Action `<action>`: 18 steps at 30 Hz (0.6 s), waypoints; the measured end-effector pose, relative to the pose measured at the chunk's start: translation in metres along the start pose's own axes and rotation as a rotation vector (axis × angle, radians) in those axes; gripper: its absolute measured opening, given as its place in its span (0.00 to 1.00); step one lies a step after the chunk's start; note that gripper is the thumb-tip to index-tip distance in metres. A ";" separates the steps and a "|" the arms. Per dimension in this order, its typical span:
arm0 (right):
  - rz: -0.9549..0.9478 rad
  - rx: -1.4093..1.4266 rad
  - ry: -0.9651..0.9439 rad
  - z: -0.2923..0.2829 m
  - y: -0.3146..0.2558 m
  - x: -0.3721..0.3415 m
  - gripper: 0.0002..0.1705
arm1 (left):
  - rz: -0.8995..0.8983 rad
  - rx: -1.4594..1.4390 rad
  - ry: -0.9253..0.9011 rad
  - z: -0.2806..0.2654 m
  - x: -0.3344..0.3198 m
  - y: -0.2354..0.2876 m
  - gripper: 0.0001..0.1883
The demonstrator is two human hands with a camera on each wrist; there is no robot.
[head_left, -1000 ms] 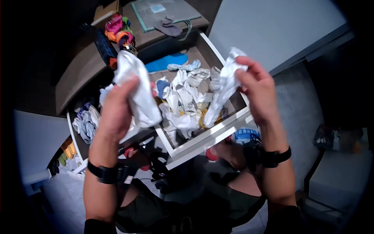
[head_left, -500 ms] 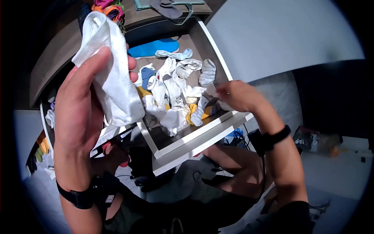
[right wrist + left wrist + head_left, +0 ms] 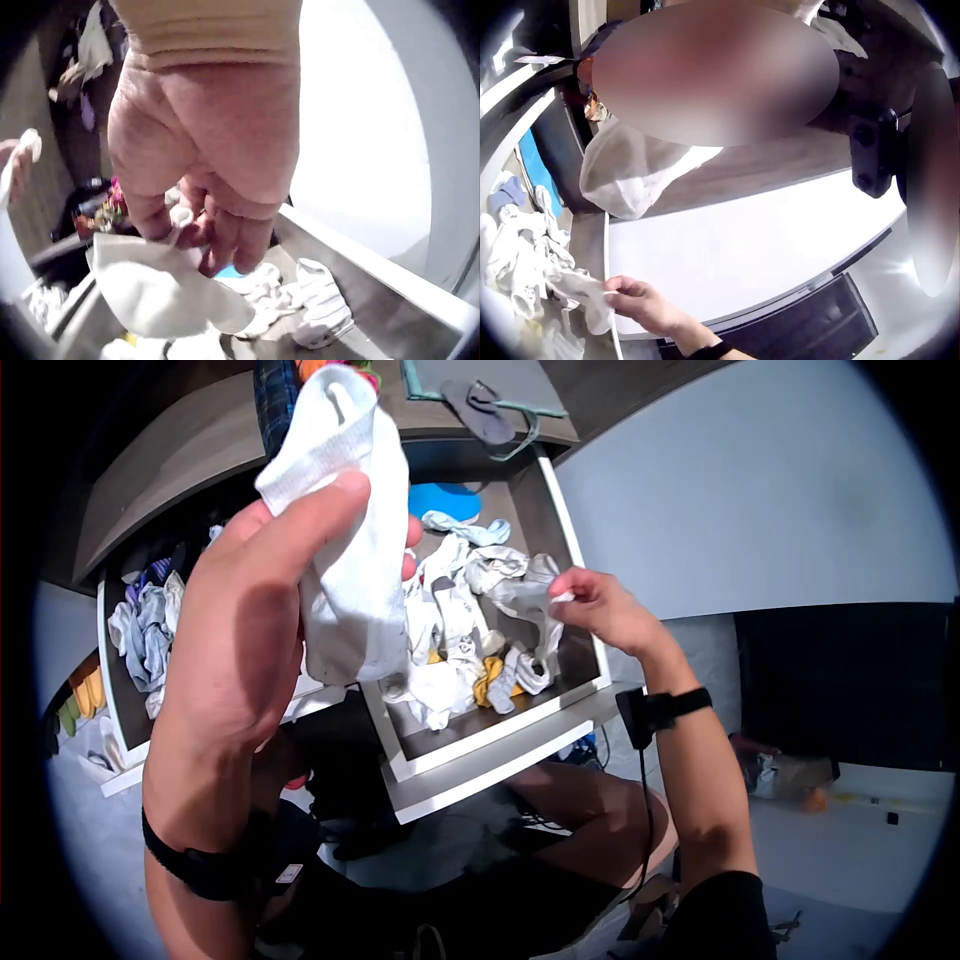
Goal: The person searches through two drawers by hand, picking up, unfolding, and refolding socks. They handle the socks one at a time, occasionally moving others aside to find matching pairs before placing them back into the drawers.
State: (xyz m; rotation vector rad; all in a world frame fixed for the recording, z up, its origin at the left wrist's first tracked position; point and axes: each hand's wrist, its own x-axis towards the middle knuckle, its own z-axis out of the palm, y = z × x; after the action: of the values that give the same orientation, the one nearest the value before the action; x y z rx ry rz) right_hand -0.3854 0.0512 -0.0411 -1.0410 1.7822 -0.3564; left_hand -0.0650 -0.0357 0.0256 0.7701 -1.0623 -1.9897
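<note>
At nine o'clock in my view, a drawer point(image 3: 108, 670) stands pulled out, holding crumpled clothes point(image 3: 150, 625) that look dropped in rather than folded. Between nine and ten o'clock my left hand point(image 3: 235, 630) grips a long white sock point(image 3: 358, 600), thumb across its front and fingertips curling round the far edge. The sock stands nearly upright beside my hand, towards ten o'clock, with its ribbed mouth on top; I judge that pinching it flat this way stops it flopping and leaves its length in sight. Around the centre and up towards one o'clock lies a second drawer point(image 3: 500, 730), pulled well out, probably so that both hands can reach inside. Just before twelve o'clock a blue insole point(image 3: 447, 503) lies at its back, apparently out of the way, partly hidden by the long sock. Nearer me, loose socks point(image 3: 455, 635) lie tangled, mostly white, with a yellow sock point(image 3: 487, 680) close to the centre. Between two and three o'clock my right hand point(image 3: 610, 615) pinches a thin white sock point(image 3: 535, 600) by one end, over that drawer's right side; a fingertip hold seems enough for something so light. I cannot tell whether its lower end touches the pile.
</note>
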 end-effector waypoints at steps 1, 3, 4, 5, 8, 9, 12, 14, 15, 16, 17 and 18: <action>-0.127 0.183 0.096 -0.002 -0.003 -0.011 0.08 | -0.006 -0.001 0.000 0.001 -0.001 0.000 0.21; -0.156 0.591 0.153 0.000 -0.022 -0.042 0.11 | -0.031 -0.027 0.012 0.006 -0.002 -0.001 0.20; -0.172 0.800 0.175 0.004 -0.031 -0.054 0.13 | -0.041 -0.027 -0.007 0.007 -0.003 -0.004 0.20; -0.220 0.809 0.050 -0.008 -0.016 -0.061 0.16 | -0.051 -0.023 -0.024 0.007 -0.003 -0.007 0.20; -0.405 0.993 0.083 0.018 -0.027 -0.084 0.17 | -0.109 -0.004 -0.082 0.007 -0.004 -0.018 0.16; -0.423 1.033 0.074 0.023 -0.023 -0.087 0.17 | -0.160 -0.035 -0.088 0.009 -0.006 -0.022 0.16; -0.448 1.080 0.083 0.037 -0.019 -0.097 0.17 | -0.266 -0.040 -0.103 0.018 -0.013 -0.024 0.14; -0.470 1.093 0.052 0.040 -0.011 -0.095 0.18 | -0.311 -0.055 -0.103 0.020 -0.014 -0.026 0.12; -0.476 1.108 0.039 0.045 -0.012 -0.095 0.18 | -0.353 -0.069 -0.058 0.024 -0.015 -0.026 0.12; -0.480 1.124 0.023 0.049 -0.013 -0.094 0.18 | -0.351 -0.062 -0.095 0.020 -0.012 -0.032 0.14; -0.510 1.128 -0.051 0.050 -0.011 -0.092 0.20 | -0.368 -0.073 -0.098 0.021 -0.012 -0.035 0.15; -0.518 1.114 -0.046 0.052 -0.013 -0.092 0.21 | -0.388 -0.085 -0.103 0.022 -0.014 -0.038 0.17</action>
State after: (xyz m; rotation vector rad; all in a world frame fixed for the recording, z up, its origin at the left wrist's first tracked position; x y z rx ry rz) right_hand -0.3226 0.1268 -0.0003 -0.6283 0.9448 -1.4239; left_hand -0.0868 -0.0007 0.0056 0.8884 -0.9311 -2.4071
